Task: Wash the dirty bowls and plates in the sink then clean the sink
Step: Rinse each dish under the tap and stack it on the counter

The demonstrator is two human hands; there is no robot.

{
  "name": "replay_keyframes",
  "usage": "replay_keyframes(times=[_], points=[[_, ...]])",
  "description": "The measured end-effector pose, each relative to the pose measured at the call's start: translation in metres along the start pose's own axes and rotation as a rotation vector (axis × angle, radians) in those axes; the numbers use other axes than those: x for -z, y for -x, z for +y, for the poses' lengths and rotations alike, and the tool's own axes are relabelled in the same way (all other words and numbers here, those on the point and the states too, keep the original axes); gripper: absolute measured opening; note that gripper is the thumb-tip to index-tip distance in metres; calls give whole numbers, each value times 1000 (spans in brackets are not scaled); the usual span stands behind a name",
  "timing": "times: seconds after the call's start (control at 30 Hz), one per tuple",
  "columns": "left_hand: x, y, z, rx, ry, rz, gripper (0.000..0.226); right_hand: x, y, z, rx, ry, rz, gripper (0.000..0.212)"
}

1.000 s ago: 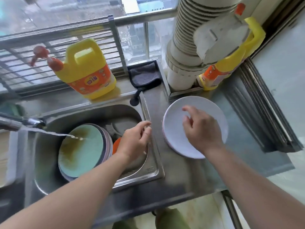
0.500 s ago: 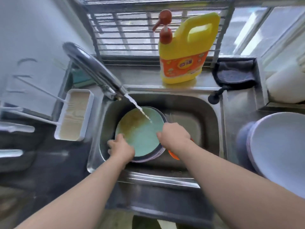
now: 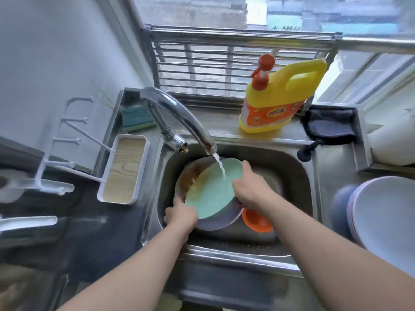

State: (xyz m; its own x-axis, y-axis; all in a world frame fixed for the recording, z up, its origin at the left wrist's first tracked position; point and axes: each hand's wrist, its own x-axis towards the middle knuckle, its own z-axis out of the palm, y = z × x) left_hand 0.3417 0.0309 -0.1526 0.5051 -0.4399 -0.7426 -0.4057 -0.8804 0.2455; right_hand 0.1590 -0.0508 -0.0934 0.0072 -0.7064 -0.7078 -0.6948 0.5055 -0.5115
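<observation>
A round mint-green plastic plate [image 3: 211, 194] is being rinsed, tilted inside the stainless steel sink [image 3: 296, 176]. Its near-left rim is gripped by the left hand [image 3: 180, 215]; its right rim is held by the curled fingers of the right hand [image 3: 251, 189]. Water from the chrome faucet [image 3: 179, 117] strikes its upper face between the hands. The face is turned up and toward the viewer, raised edge away; no long axis applies. Rubbing off the brown residue is probably called for next.
</observation>
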Motion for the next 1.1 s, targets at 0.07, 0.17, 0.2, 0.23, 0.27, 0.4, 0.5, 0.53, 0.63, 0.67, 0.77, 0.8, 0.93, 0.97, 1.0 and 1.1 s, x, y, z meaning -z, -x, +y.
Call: replay_keyframes(times=[0.07,0.17,0.2,0.23,0.27,0.4,0.5,0.53,0.63,0.67,0.77,0.8,0.93,0.97,1.0,1.1], points=[[10,8,8,62,227,-133,69,15,12,-10,-81,-127,-11,44],[32,25,28,361,813,-472,33,40,29,-15,-210,-285,-50,28],[42,32,35,406,868,-534,29,48,35,-12,-252,-309,-100,28],[48,36,40,419,895,-587,31,55,40,-8,-292,-311,-151,30],[55,39,46,407,879,-625,33,59,45,-3,-328,-299,-196,34],[77,49,67,248,731,-620,34,58,61,21,-453,-226,-273,32],[92,52,78,-33,485,-543,27,29,65,32,-462,-233,-260,23],[98,53,80,-121,431,-519,26,16,61,36,-431,-253,-210,26],[115,44,78,-292,395,-462,37,-25,37,45,-337,-443,-27,35],[117,38,76,-319,415,-439,41,-31,38,37,-309,-499,48,30],[110,19,66,-291,559,-402,42,-24,50,13,-179,-400,254,11],[105,15,64,-247,629,-415,36,-20,49,13,-128,-359,317,8],[77,18,62,40,851,-629,52,13,63,12,1,-188,475,14],[69,22,63,136,884,-667,61,24,71,9,27,-125,500,15],[61,27,64,206,893,-696,65,34,74,10,57,-73,518,17],[38,46,63,316,861,-763,68,63,85,5,58,26,515,17]])
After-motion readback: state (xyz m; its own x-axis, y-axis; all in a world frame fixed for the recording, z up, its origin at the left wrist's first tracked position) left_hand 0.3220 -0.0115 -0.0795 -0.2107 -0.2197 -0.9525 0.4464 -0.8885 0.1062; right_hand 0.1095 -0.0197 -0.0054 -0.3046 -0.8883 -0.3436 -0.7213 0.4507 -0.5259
